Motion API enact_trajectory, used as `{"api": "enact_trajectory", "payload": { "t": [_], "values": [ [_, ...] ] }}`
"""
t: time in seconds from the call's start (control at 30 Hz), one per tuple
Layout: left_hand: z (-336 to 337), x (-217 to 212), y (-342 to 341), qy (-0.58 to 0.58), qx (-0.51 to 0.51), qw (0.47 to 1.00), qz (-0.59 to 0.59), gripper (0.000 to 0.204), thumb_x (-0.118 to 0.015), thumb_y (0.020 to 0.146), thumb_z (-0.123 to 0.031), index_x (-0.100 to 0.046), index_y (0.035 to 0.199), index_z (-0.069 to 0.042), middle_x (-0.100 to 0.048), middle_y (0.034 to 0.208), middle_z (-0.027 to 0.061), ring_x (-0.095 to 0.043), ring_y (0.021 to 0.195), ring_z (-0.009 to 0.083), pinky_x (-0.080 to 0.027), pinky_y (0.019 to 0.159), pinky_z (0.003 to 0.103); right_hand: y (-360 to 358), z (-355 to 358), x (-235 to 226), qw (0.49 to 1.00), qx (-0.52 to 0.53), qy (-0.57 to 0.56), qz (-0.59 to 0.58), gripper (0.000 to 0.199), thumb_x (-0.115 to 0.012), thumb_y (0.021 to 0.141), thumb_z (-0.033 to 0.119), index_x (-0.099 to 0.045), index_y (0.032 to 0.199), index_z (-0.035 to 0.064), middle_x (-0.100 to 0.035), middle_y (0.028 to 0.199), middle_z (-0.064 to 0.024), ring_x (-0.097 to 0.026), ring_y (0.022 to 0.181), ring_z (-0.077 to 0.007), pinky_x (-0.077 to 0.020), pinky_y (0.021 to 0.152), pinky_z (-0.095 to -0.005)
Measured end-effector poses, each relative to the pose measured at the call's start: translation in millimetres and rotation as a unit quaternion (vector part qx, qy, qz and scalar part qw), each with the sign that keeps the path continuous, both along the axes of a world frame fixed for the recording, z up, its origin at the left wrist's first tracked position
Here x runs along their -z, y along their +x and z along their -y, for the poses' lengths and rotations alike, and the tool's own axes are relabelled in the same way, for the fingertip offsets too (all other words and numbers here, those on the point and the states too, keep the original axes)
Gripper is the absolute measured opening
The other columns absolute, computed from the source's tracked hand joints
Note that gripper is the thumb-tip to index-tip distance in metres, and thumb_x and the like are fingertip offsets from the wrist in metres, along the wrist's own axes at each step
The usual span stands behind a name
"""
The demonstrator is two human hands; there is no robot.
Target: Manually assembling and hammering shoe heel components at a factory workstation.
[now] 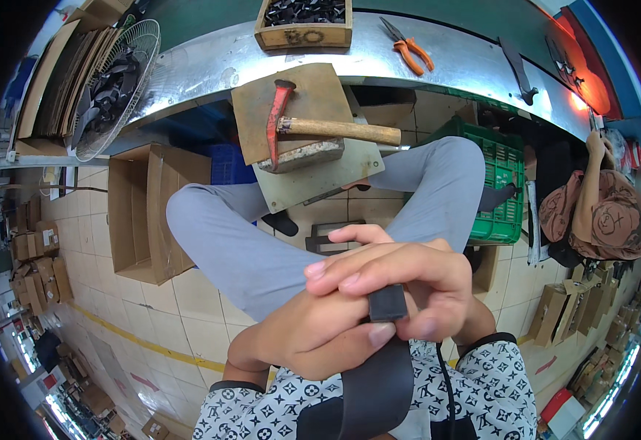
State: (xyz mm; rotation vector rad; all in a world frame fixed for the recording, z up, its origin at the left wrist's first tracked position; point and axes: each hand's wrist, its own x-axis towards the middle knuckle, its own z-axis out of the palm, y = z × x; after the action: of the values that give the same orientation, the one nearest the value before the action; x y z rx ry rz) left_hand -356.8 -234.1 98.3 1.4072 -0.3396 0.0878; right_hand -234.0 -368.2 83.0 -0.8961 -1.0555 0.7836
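Grip state: the left grip (320,330) and the right grip (434,279) are both clamped on the black block end (387,303) of a flat dark piece (377,389), with the right fingers lapped over the left hand. Location: lower centre of the frame, in front of the patterned shirt (489,381).

Risks (judgement):
- Slipping. The block end is short and the fingers overlap; if the thumb pressure drops, the piece could slide out toward the bottom of the frame.
- Twisting. The wide part hangs free of the fingers, so its weight could turn the block end in the grip.
- Snagging. The lower part lies close to the shirt and could catch on the cloth. Whether its edge is sharp cannot be told.
- Hammer fall. The red-headed hammer (328,127), upper centre, has its handle jutting past the stone block (302,155); a knee bump could dislodge it.

Orientation: the long axis runs from the frame centre down and slightly left to the bottom edge. The block end points up toward the camera; the wide part points down.
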Motion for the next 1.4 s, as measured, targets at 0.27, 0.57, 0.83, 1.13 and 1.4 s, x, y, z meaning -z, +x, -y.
{"api": "enact_trajectory", "payload": {
  "t": [0.27,0.57,0.83,1.13,1.4],
  "values": [
    [-17.0,12.7,17.0,0.320,0.007,0.915,0.246,0.027,-0.051,0.093,-0.014,-0.059,0.113,0.003,-0.057,0.115,0.0162,-0.052,0.118,0.0324,-0.037,0.102,0.042,-3.1,-3.9,-5.8,0.998,-0.028,0.022,-0.050,0.048,-0.052,0.093,0.029,-0.060,0.124,-0.0065,-0.063,0.126,-0.0248,-0.060,0.121,-0.0356,-0.0284,0.111,-0.0491],
    [-7.4,-10.6,-3.0,0.029,-0.017,0.995,-0.091,0.033,-0.048,0.097,-0.018,-0.060,0.117,0.005,-0.055,0.123,0.0211,-0.050,0.122,0.0342,-0.034,0.106,0.041,-3.1,-10.0,-3.4,0.998,-0.001,0.024,-0.063,0.045,-0.053,0.091,0.025,-0.059,0.121,-0.0089,-0.065,0.119,-0.0242,-0.061,0.116,-0.0356,-0.0382,0.106,-0.0474],
    [-4.0,-9.0,-2.0,0.017,-0.031,0.991,-0.129,0.032,-0.048,0.097,-0.019,-0.059,0.116,0.005,-0.055,0.121,0.0221,-0.051,0.118,0.0344,-0.035,0.104,0.042,-10.8,-12.0,-4.1,0.995,0.027,0.017,-0.091,0.042,-0.052,0.092,0.027,-0.059,0.116,-0.0067,-0.066,0.112,-0.0263,-0.062,0.112,-0.0386,-0.0385,0.105,-0.0500],
    [-5.8,-8.2,-4.1,0.062,-0.015,0.995,-0.078,0.036,-0.047,0.097,-0.018,-0.055,0.122,0.007,-0.054,0.122,0.0237,-0.050,0.121,0.0364,-0.035,0.105,0.043,-20.3,-9.6,-10.3,0.995,0.078,-0.014,-0.059,0.040,-0.053,0.094,0.033,-0.061,0.108,-0.0031,-0.069,0.101,-0.0249,-0.066,0.106,-0.0407,-0.0396,0.103,-0.0548],
    [-3.5,-8.9,-3.3,0.056,-0.022,0.998,-0.019,0.037,-0.046,0.095,-0.015,-0.053,0.126,0.004,-0.055,0.125,0.0244,-0.051,0.122,0.0382,-0.036,0.106,0.042,-20.6,-11.0,-9.8,0.994,0.072,0.057,-0.052,0.024,-0.055,0.094,0.021,-0.064,0.098,-0.0012,-0.068,0.099,-0.0279,-0.066,0.103,-0.0460,-0.0381,0.103,-0.0626]
  ]
}}
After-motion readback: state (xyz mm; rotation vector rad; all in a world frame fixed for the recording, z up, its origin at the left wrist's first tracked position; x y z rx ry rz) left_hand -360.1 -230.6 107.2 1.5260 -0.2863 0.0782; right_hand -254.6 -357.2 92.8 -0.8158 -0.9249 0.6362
